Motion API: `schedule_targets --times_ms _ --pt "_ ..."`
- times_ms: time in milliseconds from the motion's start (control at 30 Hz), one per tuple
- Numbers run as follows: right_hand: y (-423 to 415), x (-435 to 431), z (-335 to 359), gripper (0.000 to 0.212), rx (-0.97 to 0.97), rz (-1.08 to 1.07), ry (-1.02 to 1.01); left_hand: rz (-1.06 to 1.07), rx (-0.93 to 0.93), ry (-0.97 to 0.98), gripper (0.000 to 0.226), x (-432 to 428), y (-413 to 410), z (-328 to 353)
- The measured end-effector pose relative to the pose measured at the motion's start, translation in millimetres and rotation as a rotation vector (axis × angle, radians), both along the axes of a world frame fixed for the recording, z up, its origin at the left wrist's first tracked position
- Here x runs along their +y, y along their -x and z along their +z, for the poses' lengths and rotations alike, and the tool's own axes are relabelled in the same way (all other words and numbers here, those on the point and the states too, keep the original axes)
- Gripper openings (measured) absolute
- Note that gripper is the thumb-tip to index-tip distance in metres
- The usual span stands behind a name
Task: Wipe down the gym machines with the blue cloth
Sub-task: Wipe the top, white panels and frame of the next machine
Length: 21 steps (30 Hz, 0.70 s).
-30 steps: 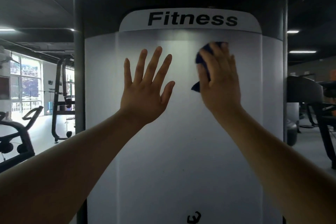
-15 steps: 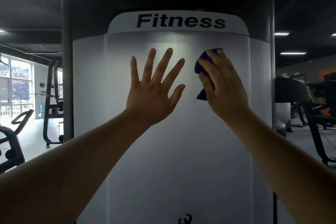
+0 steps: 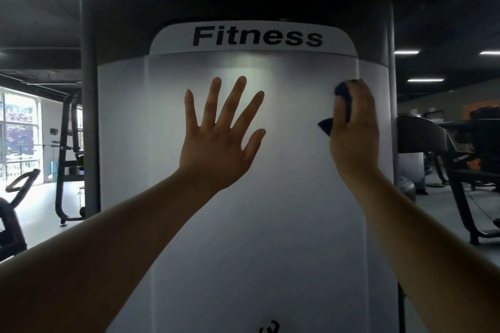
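The right hand (image 3: 354, 130) presses the bunched blue cloth (image 3: 343, 98) against the white machine panel (image 3: 270, 224) right of centre, fingers curled over it. The left hand (image 3: 219, 138) lies spread flat mid-frame. I'd judge only the upper band is being wiped, with the lower panel and other machines left. The cloth runs roughly upright, one corner poking left.

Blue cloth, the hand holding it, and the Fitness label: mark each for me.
blue cloth (image 3: 342, 90), head view, bunched fabric above the thumb.
right hand (image 3: 355, 135), head view, back of the hand.
Fitness label (image 3: 257, 36), head view, middle of the lettering.
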State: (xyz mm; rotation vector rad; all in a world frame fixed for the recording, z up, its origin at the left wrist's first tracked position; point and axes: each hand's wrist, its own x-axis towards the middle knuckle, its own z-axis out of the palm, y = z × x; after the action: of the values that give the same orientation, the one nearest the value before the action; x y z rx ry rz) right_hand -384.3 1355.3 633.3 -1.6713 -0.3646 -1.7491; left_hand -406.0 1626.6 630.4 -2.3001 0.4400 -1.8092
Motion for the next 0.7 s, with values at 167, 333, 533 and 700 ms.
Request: schedule_targets --times_ms 167,333,533,700 --pt "4 8 -8 0.042 0.010 -0.113 0.312 -0.005 0.000 -0.001 0.072 1 0 1" --pt "-6 -31 -5 0.047 0.075 0.015 -0.049 0.006 -0.011 -0.001 0.072 0 0 0" --pt "-4 -21 -18 0.042 0.037 -0.095 0.219 0.004 -0.021 0.001 0.072 1 0 -1" --pt "-4 -46 -24 0.040 0.138 0.064 -0.231 0.009 -0.024 0.009 0.072 0 0 -2"
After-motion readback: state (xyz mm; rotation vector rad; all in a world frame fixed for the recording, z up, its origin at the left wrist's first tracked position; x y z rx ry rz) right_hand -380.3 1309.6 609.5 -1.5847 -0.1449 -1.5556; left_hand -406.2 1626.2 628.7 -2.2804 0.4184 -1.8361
